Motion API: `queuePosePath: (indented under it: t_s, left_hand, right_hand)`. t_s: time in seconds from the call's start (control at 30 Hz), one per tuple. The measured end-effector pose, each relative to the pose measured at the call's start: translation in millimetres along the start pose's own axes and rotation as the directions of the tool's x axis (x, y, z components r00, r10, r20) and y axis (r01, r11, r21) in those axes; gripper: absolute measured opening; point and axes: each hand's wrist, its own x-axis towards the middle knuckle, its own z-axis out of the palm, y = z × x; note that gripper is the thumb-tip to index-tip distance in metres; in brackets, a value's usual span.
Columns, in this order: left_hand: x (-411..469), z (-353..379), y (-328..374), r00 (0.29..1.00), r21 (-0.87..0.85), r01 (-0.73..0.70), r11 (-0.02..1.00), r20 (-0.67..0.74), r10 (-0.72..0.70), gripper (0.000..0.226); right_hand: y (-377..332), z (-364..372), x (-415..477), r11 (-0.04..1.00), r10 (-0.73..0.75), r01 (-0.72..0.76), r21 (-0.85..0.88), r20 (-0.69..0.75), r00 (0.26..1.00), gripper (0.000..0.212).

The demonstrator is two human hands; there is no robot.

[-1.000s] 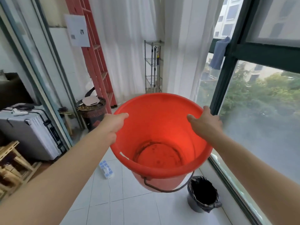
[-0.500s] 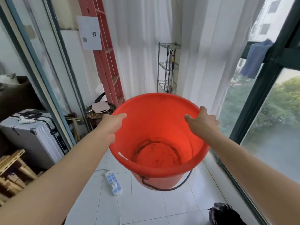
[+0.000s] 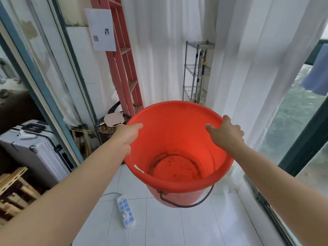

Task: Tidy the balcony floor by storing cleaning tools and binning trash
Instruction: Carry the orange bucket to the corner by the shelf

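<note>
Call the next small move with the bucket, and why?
Probably carry the red bucket forward toward the wire rack, passing the power strip. The left hand and right hand grip its rim, it hangs empty above the tiles, and mop handles stand at that rack.

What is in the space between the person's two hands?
In the head view, only the open mouth of the orange bucket: the left hand and the right hand grip opposite sides of its rim. It looks empty.

Glossy orange plastic bucket (image 3: 179, 139) with dark metal bail, glossy white floor tiles (image 3: 195, 224), chrome wire rack (image 3: 192, 71), sheer cloth curtains (image 3: 165, 50)
</note>
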Motion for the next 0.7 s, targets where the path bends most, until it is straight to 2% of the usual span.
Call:
queuePosePath:
  t_s: [0.47,0.7]
  left_hand:
    - [108.3,46.9,37.2,0.997,-0.011,0.033,0.999,-0.075,-0.033,0.056]
    - [189.6,54.3,59.9,0.997,-0.034,0.072,0.997,-0.026,-0.073,0.05]
  right_hand:
    - [-40.2,22.9,139.3,0.996,-0.094,0.094,-0.003,0.048,0.994,0.065]
    - [-73.0,55.2,201.4,0.997,-0.066,0.068,-0.024,0.055,0.996,0.069]
